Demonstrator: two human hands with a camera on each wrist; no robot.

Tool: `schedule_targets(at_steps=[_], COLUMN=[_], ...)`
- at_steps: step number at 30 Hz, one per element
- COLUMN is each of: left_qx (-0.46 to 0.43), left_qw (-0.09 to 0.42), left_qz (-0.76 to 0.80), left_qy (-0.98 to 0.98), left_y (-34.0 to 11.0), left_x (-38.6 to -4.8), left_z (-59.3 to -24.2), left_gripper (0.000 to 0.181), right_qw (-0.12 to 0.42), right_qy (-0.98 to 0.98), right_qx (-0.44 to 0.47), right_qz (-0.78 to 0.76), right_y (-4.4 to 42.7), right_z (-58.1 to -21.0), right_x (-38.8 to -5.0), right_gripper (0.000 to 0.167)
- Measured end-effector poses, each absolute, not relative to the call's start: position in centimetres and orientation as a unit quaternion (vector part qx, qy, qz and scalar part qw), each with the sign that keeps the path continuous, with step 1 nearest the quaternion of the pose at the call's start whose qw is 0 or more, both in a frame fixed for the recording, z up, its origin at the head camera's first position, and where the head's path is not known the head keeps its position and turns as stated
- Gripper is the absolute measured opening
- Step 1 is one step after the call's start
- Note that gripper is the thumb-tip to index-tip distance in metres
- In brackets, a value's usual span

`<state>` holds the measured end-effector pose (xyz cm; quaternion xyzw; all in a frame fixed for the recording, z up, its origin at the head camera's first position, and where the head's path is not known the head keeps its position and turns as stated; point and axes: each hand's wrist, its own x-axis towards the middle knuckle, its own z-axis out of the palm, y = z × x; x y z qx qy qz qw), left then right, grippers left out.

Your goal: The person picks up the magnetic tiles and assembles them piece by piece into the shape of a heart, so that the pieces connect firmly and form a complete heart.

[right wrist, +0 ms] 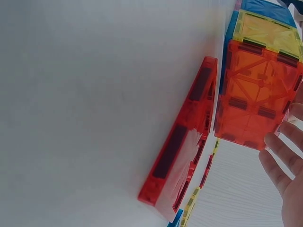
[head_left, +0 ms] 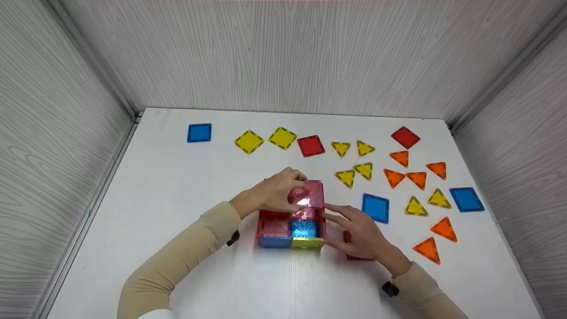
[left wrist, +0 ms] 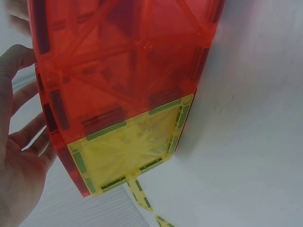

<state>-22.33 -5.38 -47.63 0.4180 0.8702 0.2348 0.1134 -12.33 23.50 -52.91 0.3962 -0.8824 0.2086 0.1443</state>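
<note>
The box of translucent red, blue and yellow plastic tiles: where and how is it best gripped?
Probably hold the box low on its upright red left wall and right wall, from both sides together: these faces stand opposite, and its seams might separate.

All plastic: one multicoloured box [head_left: 305,243]; six yellow triangles [head_left: 416,207]; six orange triangles [head_left: 428,251]; three blue squares [head_left: 375,208]; two yellow squares [head_left: 249,141]; two red squares [head_left: 311,145]; one red tile [right wrist: 181,139], partly hidden, at the box's four o'clock.

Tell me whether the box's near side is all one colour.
No, the near side of the box has a blue tile beside a yellow tile.
</note>
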Motion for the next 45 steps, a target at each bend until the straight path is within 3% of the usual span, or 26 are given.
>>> schedule_targets(at_steps=[9,21,28,34,45], left_qx=[0.4,0.241,0.158,0.084,0.038], left_qw=[0.08,0.014,0.008,0.031,0.031], left_qz=[0.258,0.284,0.256,0.237,0.227], left_qy=[0.876,0.928,0.954,0.967,0.973], left_y=[-7.6,-15.1,-19.6,-22.6,-24.3], left_x=[-22.6,-26.2,-28.7,-30.3,-32.4], left_z=[-47.7,-49.5,-51.5,-52.8,-54.5], left_gripper=[0.05,0.056,0.057,0.062,0.066], right_qw=[0.149,0.147,0.152,0.145,0.131], right_qy=[-0.877,-0.88,-0.878,-0.88,-0.885], right_qx=[0.412,0.408,0.41,0.407,0.393], right_qz=[0.195,0.196,0.194,0.198,0.212], right_y=[23.9,23.9,23.9,23.8,23.6], right_z=[-53.1,-53.3,-53.6,-53.5,-53.3], right_x=[-13.8,-13.8,-13.8,-13.8,-13.5], right_gripper=[0.076,0.076,0.074,0.074,0.075])
